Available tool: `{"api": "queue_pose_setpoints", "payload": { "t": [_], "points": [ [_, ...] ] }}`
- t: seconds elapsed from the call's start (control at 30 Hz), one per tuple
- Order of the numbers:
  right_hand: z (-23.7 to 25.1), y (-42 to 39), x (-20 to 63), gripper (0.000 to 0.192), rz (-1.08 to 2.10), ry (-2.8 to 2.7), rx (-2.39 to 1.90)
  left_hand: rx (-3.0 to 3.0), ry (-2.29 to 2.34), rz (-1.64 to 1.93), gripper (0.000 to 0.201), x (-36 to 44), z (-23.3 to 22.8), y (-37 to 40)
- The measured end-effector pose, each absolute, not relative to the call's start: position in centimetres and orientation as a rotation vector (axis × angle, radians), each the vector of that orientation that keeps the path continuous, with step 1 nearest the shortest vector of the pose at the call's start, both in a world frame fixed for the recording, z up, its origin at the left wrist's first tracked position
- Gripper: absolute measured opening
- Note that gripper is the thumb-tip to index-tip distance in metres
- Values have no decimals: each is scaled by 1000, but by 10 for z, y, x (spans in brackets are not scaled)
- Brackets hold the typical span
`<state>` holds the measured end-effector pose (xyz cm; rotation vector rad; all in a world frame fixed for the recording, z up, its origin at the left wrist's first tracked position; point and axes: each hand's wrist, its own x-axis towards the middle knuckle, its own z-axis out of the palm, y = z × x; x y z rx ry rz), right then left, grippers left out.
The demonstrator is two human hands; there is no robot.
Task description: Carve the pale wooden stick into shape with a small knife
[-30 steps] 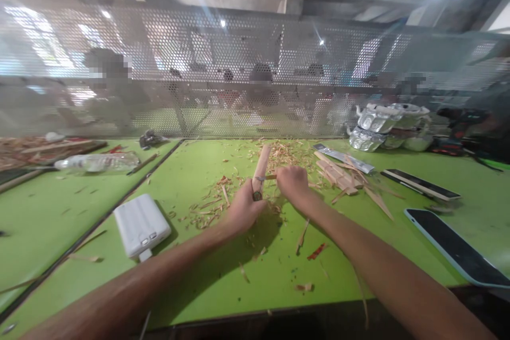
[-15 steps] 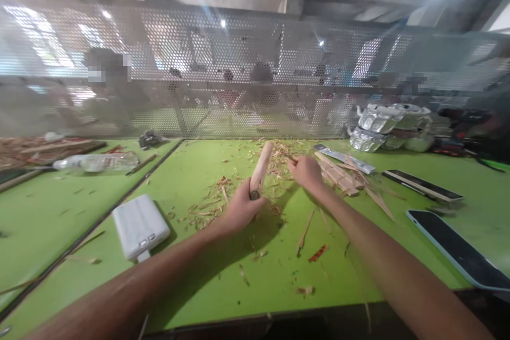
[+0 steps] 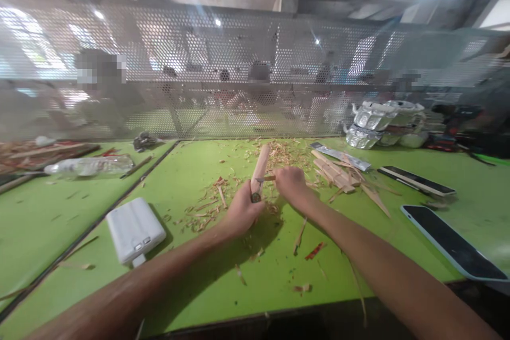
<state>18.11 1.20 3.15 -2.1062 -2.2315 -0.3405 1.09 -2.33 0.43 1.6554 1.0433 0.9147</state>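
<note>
My left hand (image 3: pixel 241 211) is closed around the lower end of a pale wooden stick (image 3: pixel 261 162), which slants up and away from me. A dark round spot shows on the stick's near end. In my right hand (image 3: pixel 291 183) is a small carving knife (image 3: pixel 269 178), its wooden handle mostly hidden by my fingers. The short blade points left and lies across the stick just above my left hand, seemingly touching it. Curled wood shavings (image 3: pixel 285 153) are scattered on the green tabletop (image 3: pixel 191 297) around both hands.
Flat wood strips (image 3: pixel 334 174), a ruler (image 3: pixel 354 160) and a phone (image 3: pixel 450 241) lie to the right. Foil-like silvery teapots (image 3: pixel 372 119) stand behind them. A white power bank (image 3: pixel 135 229) and a plastic bottle (image 3: pixel 91 166) are left. A perforated screen (image 3: pixel 235 101) crosses the back.
My right hand has moved left and toward me, bringing the knife from beside the stick onto it. My left hand keeps its hold on the stick. The view has shifted slightly.
</note>
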Motion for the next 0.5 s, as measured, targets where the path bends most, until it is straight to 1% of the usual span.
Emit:
{"api": "queue_pose_setpoints", "payload": {
  "t": [0.33, 0.5],
  "points": [
    [33, 22, 196, 29, -326, -2108, -2164, 1623, 982, 767, 23, 11, 9, -32],
    [35, 37, 218, 30, -313, -1938, -2251, 1599, 943, 674, 21, 9, 17, -44]
  ]
}}
